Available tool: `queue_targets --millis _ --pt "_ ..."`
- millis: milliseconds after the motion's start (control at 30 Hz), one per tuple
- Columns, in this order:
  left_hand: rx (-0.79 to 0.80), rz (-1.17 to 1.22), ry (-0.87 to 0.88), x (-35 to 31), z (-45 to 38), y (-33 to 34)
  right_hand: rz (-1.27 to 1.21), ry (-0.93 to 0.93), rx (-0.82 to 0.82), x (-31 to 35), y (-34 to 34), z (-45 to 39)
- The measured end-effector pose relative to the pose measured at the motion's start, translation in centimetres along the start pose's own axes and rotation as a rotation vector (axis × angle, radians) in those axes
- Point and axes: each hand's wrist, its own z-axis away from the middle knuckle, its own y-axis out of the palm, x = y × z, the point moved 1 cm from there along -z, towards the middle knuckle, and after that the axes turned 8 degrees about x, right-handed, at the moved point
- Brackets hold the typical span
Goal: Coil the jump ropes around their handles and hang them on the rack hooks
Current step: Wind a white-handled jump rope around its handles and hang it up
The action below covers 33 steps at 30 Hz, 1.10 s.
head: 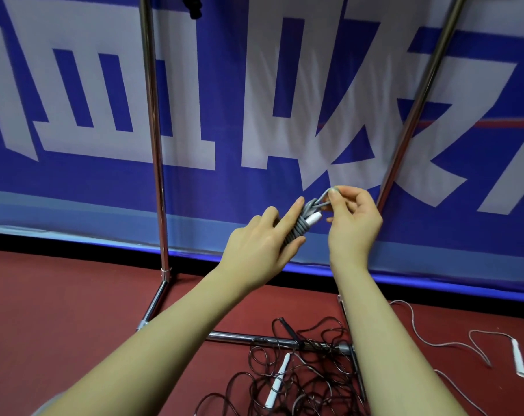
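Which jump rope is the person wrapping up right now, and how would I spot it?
Find the shiny metal rack standing in front of the big blue and white banner. Between its two poles, the left hand grips a grey jump rope coiled tightly around white handles, while the right hand pinches its loose loop. It is the only one bundled and held up; the dark rope and white rope lie loose on the red floor.

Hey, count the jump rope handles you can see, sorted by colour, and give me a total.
White handles: 3, one in the grey coiled rope held by the left hand and right hand, one in the dark rope tangle, one at the floor's right.
Black handles: 1.
Total: 4.
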Motion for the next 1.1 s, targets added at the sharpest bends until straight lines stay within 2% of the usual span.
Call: queue_targets --millis 267,500,800,1100 --pt "-0.138 -0.089 -0.032 0.0 -0.3 -3.3 -0.073 -0.11 0.073 4.5 1.3 2.0" --pt "-0.216 -0.067 -0.025 0.5 -3.0 -8.2 -0.042 -0.224 0.151 10.0 2.9 0.9" --pt "-0.338 -0.122 -0.049 2.6 -12.5 -15.1 0.021 -0.368 0.167 19.1 7.4 -6.9" --pt "-0.415 -0.138 -0.109 8.3 -21.7 -17.0 0.059 -0.448 0.201 22.1 14.4 -16.5"
